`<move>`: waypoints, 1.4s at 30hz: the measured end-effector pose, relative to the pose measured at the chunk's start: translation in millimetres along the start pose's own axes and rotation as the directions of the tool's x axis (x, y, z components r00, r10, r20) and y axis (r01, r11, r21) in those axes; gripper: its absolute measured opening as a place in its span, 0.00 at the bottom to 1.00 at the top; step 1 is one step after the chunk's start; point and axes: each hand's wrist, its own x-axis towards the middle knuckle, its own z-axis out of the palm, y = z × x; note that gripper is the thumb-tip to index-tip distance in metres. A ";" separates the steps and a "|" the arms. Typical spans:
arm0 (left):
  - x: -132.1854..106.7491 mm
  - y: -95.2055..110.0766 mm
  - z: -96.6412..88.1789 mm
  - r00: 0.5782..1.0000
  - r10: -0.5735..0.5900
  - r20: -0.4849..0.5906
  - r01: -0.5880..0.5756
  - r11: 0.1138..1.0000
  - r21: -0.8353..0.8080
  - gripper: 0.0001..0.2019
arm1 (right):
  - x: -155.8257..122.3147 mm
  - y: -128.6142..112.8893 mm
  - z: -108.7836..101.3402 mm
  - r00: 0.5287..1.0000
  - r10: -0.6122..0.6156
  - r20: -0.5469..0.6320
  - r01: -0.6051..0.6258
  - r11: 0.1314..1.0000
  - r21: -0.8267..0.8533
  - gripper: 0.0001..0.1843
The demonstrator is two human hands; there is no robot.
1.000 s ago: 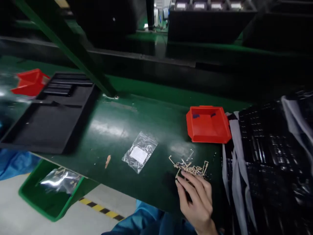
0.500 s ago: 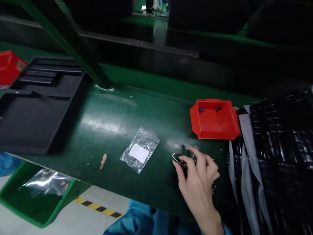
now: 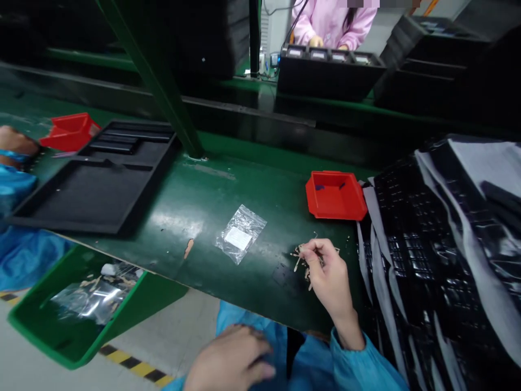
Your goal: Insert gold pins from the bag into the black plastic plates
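Note:
My right hand is over a loose pile of small, thin, gold-coloured pieces on the green worktable. Thumb and fingertips are pinched together at the pile's upper edge. What lies between them is hidden among the pieces. My left hand is low, in front of my blue clothing and below the table edge, smeared by motion. A clear zip bag with a white label lies flat to the left of the pile. Behind the pile stands a red bin with small dark blue marks or bits inside.
Black trays with pale sheets between them are stacked at right. A black tray and another red bin sit left, near another person's hand. Below is a green tub of scraps. A person in pink works across.
The view has shifted, bringing in people across and at left. My left hand has appeared low in front. My right fingers, spread over the pieces before, are now pinched together.

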 end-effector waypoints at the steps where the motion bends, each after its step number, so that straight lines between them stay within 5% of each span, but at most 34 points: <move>1: -9.2 12.7 -4.9 1.000 0.019 -0.013 -0.020 0.998 -0.053 0.10 | -0.7 -0.4 -2.9 1.000 -0.029 0.002 0.029 1.000 0.003 0.10; 2: -13.8 25.4 -9.9 0.999 0.035 -0.041 -0.040 0.989 -0.141 0.12 | -1.5 -0.6 -5.0 0.998 -0.063 0.007 0.063 0.998 0.004 0.10; 3: -12.9 37.3 -14.8 0.970 0.044 -0.241 -0.100 0.968 -0.228 0.15 | -2.6 -0.5 -6.3 0.996 -0.087 0.013 0.087 0.996 0.013 0.11; 5: 4.2 55.7 -24.0 0.738 -0.043 -0.673 -0.243 0.914 -0.325 0.13 | -5.1 1.0 -7.3 0.995 -0.083 0.052 0.080 0.995 0.059 0.12; 6: 18.2 61.4 -27.8 0.643 -0.066 -0.763 -0.319 0.883 -0.344 0.14 | -6.3 2.3 -7.2 0.995 -0.066 0.075 0.059 0.995 0.084 0.12; 7: 33.6 64.9 -31.0 0.616 -0.069 -0.785 -0.404 0.828 -0.389 0.16 | -7.4 3.9 -7.0 0.994 -0.050 0.096 0.040 0.994 0.101 0.12; 11: 83.5 63.0 -34.8 0.647 -0.052 -0.761 -0.563 0.640 -0.522 0.12 | -9.1 9.7 -5.2 0.990 -0.039 0.135 0.023 0.992 0.122 0.12; 16: 100.9 54.5 -29.4 0.611 -0.021 -0.791 -0.627 0.598 -0.500 0.10 | -6.6 6.2 -5.3 0.989 -0.126 0.076 0.122 0.991 0.049 0.08; 18: 99.9 55.8 -28.6 0.488 0.013 -0.873 -0.621 0.708 -0.337 0.06 | -7.5 -1.0 -8.9 0.972 -0.232 -0.021 0.232 0.973 -0.001 0.03; 21: 93.6 62.1 -28.5 0.202 0.245 -0.948 -0.479 0.869 0.123 0.07 | -13.6 -18.1 -17.7 0.955 -0.297 -0.016 0.297 0.955 0.016 0.07; 23: 87.5 66.7 -28.3 0.101 0.438 -0.893 -0.352 0.856 0.380 0.13 | -19.5 -31.0 -23.4 0.964 -0.259 0.061 0.254 0.964 0.077 0.09; 30: 73.2 74.7 -26.7 0.078 0.708 -0.701 -0.126 0.705 0.698 0.17 | -30.3 -54.2 -35.8 0.988 -0.129 0.090 0.117 0.985 0.123 0.14; 42: 66.7 83.4 -19.7 0.067 0.777 -0.626 -0.213 0.624 0.752 0.22 | -33.8 -69.8 -53.3 0.996 -0.044 0.081 0.027 0.980 0.196 0.07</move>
